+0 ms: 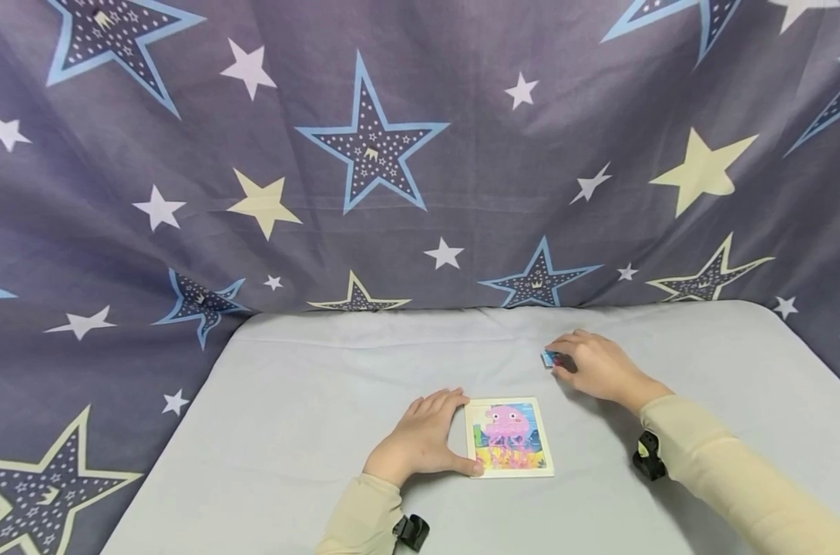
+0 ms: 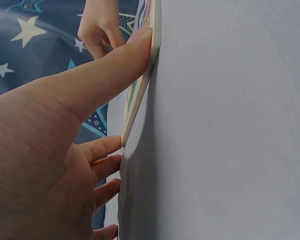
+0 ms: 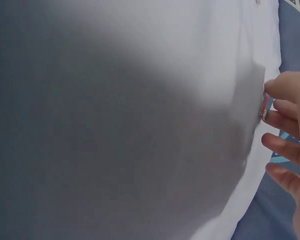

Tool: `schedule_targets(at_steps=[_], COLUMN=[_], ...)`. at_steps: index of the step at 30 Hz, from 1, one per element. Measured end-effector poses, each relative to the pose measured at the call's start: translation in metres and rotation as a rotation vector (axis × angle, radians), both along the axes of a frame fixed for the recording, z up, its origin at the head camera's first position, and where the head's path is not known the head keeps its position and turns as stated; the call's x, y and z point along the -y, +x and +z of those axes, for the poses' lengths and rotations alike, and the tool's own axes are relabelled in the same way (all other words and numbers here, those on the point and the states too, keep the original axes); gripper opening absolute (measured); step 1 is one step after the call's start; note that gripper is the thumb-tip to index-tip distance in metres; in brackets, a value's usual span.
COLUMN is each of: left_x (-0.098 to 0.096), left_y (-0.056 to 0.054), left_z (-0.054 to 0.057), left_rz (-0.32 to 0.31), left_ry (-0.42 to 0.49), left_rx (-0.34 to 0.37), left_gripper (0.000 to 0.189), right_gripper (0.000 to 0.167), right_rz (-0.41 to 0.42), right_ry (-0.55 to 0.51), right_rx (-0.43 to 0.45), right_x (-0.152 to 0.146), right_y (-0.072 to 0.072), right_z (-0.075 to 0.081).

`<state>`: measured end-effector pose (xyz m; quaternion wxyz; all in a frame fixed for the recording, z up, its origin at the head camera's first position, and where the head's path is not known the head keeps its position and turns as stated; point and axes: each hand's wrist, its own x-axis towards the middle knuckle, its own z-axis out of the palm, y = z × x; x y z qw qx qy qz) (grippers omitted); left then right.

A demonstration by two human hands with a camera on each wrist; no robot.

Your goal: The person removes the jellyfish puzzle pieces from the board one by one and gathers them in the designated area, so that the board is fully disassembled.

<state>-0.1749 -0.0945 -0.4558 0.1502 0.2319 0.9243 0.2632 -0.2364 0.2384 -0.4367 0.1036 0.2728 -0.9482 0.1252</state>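
Note:
A square jigsaw puzzle [image 1: 509, 443] in a cream frame lies on the table, showing a pink jellyfish over a blue and yellow seabed. Its upper left part is pale cream. At its left side rests my left hand [image 1: 427, 435], thumb straight on the near left corner and index fingertip by the far left corner. In the left wrist view the thumb [image 2: 135, 47] lies on the frame's edge. Farther back and to the right, my right hand [image 1: 593, 366] pinches a small blue and red puzzle piece [image 1: 549, 359] between thumb and fingers, close over the table.
The table [image 1: 309, 432] has a light grey cloth with a few wrinkles. Behind it and at its sides hangs a dark curtain [image 1: 406, 247] printed with stars. Black wrist cameras sit on both sleeves, the right one [image 1: 649, 455] low over the cloth.

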Motion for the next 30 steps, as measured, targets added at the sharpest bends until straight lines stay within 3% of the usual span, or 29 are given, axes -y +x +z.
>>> schedule_targets(at_steps=[3,10,15,22,30], left_x=[0.0,-0.002,-0.002,-0.002,-0.001], left_y=[0.001,0.007,0.009,0.009,0.009], left_z=[0.001,0.016,0.019,0.022,0.022], left_rz=[-0.002,-0.022,-0.014,-0.013,-0.03], left_ry=[-0.005,-0.037,-0.037,-0.048,-0.06], left_rx=[-0.007,-0.016,-0.008,-0.002,-0.022], left_gripper=[0.106,0.105,0.105,0.103,0.103], right_gripper=[0.035,0.035,0.03,0.019,0.019], right_rz=[-0.01,-0.049,-0.056,0.026,0.127], right_ry=[0.015,0.033,-0.024,-0.145,-0.155], right_rx=[0.002,0.054,0.06,0.041,0.149], right_x=[0.0,0.007,0.016,0.037,0.06], right_y=[0.0,0.004,0.01,0.022,0.039], right_z=[-0.002,0.0,0.007,0.016,0.016])
